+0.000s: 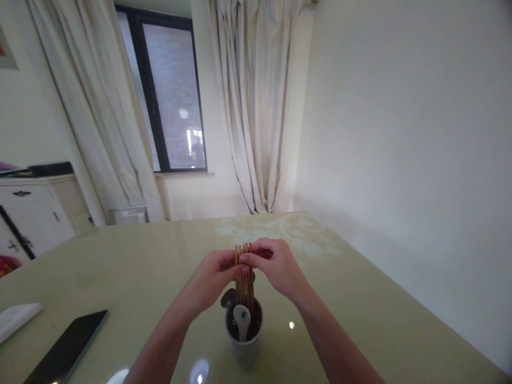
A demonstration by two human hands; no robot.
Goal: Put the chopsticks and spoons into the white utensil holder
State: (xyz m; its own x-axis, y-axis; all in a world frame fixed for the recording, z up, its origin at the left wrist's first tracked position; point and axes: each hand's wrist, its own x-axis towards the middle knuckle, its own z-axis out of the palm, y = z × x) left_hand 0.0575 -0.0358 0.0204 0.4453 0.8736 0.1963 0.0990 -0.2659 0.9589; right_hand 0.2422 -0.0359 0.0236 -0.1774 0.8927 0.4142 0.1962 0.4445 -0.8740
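Several brown chopsticks (245,293) stand upright in a light-coloured cup (245,349) on the table. My left hand (216,272) pinches their upper part from the left. From the right, my right hand (276,264) closes on the same bundle, its thumb meeting the left fingers. The chopstick tops poke out just above my fingertips. In the cup's front leans a white ceramic spoon (242,317) with a small blue mark. A dark metal spoon (228,298) sticks out at the cup's left. The lower ends of the chopsticks are hidden inside the cup.
A dark phone or tablet (70,346) lies at the table's left, beside a folded white item (18,317). The glossy greenish table (160,266) reaches toward the curtains (256,106) and window. A white wall (408,160) runs along the right, and a white cabinet (36,213) stands far left.
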